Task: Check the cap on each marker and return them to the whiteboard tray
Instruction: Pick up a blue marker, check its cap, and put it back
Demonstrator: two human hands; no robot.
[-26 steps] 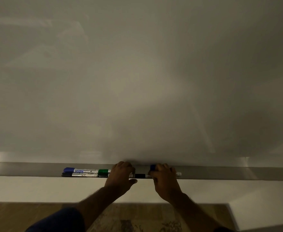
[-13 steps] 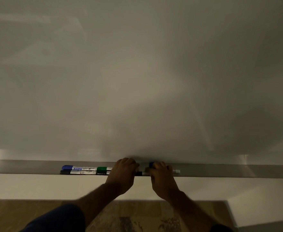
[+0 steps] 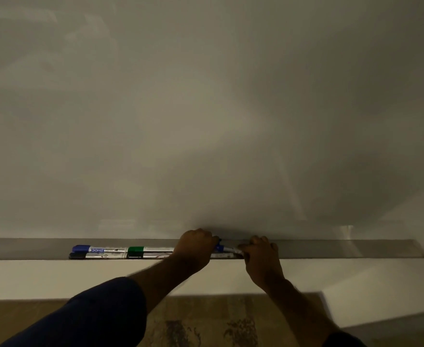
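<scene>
I see both hands at the middle of the whiteboard tray (image 3: 331,249): my left hand (image 3: 195,249) has its fingers curled shut around the cap end of a blue-capped marker (image 3: 224,248), and my right hand (image 3: 261,254) pinches the marker's other end with narrow fingers, the marker slanting slightly just above the tray. Toward the tray's left end lie another blue-capped marker (image 3: 98,249) and a green-capped marker (image 3: 148,249) end to end at the back, with a black-capped marker (image 3: 93,256) touching them along the front edge.
</scene>
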